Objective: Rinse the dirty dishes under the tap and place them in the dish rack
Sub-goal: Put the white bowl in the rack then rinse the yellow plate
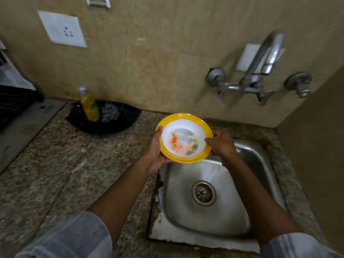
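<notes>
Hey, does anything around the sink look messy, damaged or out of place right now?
Yes. The yellow-rimmed plate, held by the left hand and right hand at the sink's back-left corner, has orange, yellow and green smears. Grime and debris fill the seam along the sink's left edge. No water shows at the tap.

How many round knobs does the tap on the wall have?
2: one knob left of the tap, one knob on its right. None seem hidden.
</notes>
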